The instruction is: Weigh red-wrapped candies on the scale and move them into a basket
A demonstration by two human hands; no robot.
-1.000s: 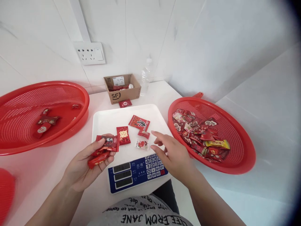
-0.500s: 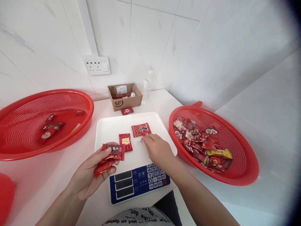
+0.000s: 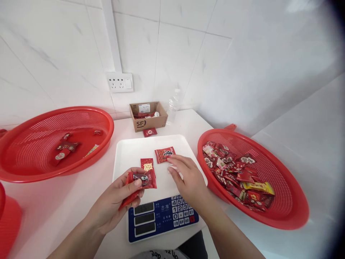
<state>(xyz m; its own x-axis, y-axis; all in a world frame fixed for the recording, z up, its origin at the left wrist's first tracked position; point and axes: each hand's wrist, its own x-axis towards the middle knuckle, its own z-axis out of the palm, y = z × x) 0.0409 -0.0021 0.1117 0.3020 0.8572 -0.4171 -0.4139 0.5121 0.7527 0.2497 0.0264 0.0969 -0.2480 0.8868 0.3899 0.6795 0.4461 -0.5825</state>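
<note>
My left hand (image 3: 120, 196) is closed round several red-wrapped candy packets (image 3: 150, 180) above the near left part of the white scale pan (image 3: 125, 148). Thumb and fingers of my right hand (image 3: 191, 180) come together over the right part of the pan, on a small red and whitish candy packet (image 3: 172, 166) mostly hidden by the fingertips. A flat red packet with black characters (image 3: 163, 155) lies on the pan just beyond them. Another red packet with cream lettering (image 3: 148, 164) lies by my left fingers, its lower part covered. The blue keypad panel (image 3: 164, 217) faces me.
At the right, a red mesh basket (image 3: 292, 196) holds many wrapped candies; one at the left (image 3: 106, 124) holds a few. Behind the scale stand a small cardboard box (image 3: 155, 123) and a clear bottle (image 3: 174, 102), with a red packet (image 3: 150, 132) before the box.
My left hand has moved right and slightly forward with its packets, now partly over the cream-lettered one. My right hand has lifted its small packet off the flat packet. The whole view has shifted slightly.
</note>
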